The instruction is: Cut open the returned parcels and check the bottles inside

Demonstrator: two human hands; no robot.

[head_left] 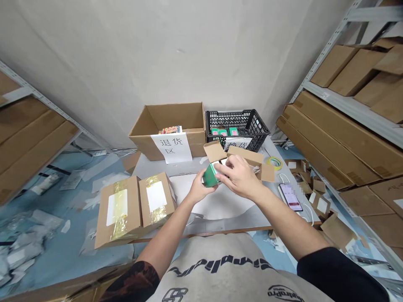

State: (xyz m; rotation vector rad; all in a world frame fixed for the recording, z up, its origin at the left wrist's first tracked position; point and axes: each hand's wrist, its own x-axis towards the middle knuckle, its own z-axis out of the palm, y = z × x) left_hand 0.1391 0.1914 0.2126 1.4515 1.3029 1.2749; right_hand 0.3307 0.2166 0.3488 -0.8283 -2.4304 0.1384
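Head view, looking down on a packing surface [220,205]. A small green box [209,176] sits at centre frame, held up just above the surface between both hands, tilted, with a white patch showing near its upper end. Left hand [201,189]: curled under and around the box's lower side, fingers closed on it. Right hand [241,176]: comes in from the right, palm down, fingers [224,176] spread over the box's upper end and gripping it. Both forearms angle inward from the lower corners of the frame, elbows wide.

Step in hand, as judged: handling the box in both hands above an open kraft carton [245,156], its flaps raised just behind the right hand. Next move calls for easing one hand's hold.

Nearby: two taped parcels [118,212] lie lower left. A tape roll [275,162] and a phone [290,197] lie to the right. Upper centre, an open cardboard box [170,119] with a white paper sign [171,147] stands beside a black plastic crate [237,121] holding small green items [223,132].
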